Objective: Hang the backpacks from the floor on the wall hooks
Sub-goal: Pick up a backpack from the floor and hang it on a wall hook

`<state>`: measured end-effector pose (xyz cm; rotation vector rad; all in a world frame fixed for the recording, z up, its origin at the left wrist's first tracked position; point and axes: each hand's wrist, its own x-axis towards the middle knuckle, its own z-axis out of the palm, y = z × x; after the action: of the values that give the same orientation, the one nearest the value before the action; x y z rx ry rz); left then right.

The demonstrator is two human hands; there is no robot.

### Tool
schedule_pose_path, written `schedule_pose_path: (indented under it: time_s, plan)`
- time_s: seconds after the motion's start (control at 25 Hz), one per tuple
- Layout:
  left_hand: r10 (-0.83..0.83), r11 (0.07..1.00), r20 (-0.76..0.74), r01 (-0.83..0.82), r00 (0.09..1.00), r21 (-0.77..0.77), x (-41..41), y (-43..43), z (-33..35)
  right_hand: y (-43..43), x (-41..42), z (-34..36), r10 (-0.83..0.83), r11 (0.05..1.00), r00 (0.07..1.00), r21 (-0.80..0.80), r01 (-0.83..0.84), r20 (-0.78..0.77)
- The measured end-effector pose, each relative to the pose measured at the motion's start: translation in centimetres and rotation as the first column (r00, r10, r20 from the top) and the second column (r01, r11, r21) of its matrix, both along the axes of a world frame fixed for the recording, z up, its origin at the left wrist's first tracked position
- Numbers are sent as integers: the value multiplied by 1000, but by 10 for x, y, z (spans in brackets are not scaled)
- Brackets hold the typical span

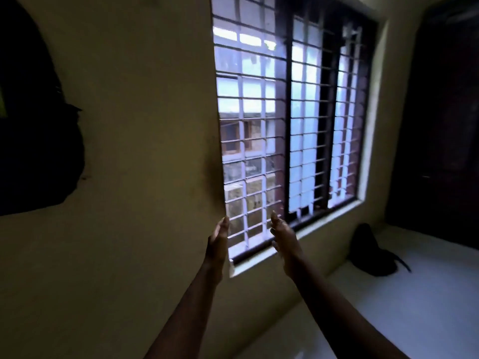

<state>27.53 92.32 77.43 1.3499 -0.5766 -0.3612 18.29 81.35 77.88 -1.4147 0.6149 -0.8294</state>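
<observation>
Open floor (427,307) surrounds the black backpack (373,252) on its near sides; the wall (326,244) under the barred window (259,125) closes off behind.

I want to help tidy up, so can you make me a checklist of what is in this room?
Surface: floor, pale, one bag on it.
Job's things: hung bag on the wall, left; floor bag lies below the window; hooks not visible.
Clutter: nothing seen.
Hands: left hand and right hand held up, open, empty.
Cables: nothing seen.
Surroundings: dim room, barred window.
</observation>
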Motion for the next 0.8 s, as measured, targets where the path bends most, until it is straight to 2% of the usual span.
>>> schedule_pose_path:
  time_s: [0.24, 0.52, 0.8]
  plan:
    - [-298, 949, -115, 307, 947, 68, -117, -81, -62, -42, -145, -55, -271, 954, 958, 104, 280, -96]
    - [-558, 810, -170, 578, 812, 100, -235, -202, -84, -129, -274, -82, -471, 858, 873, 164, 487, -129]
    - [-666, 713, -162, 685, 728, 146, -315, -358, -87, -266, -352, -94, -593, 770, 794, 195, 607, -134]
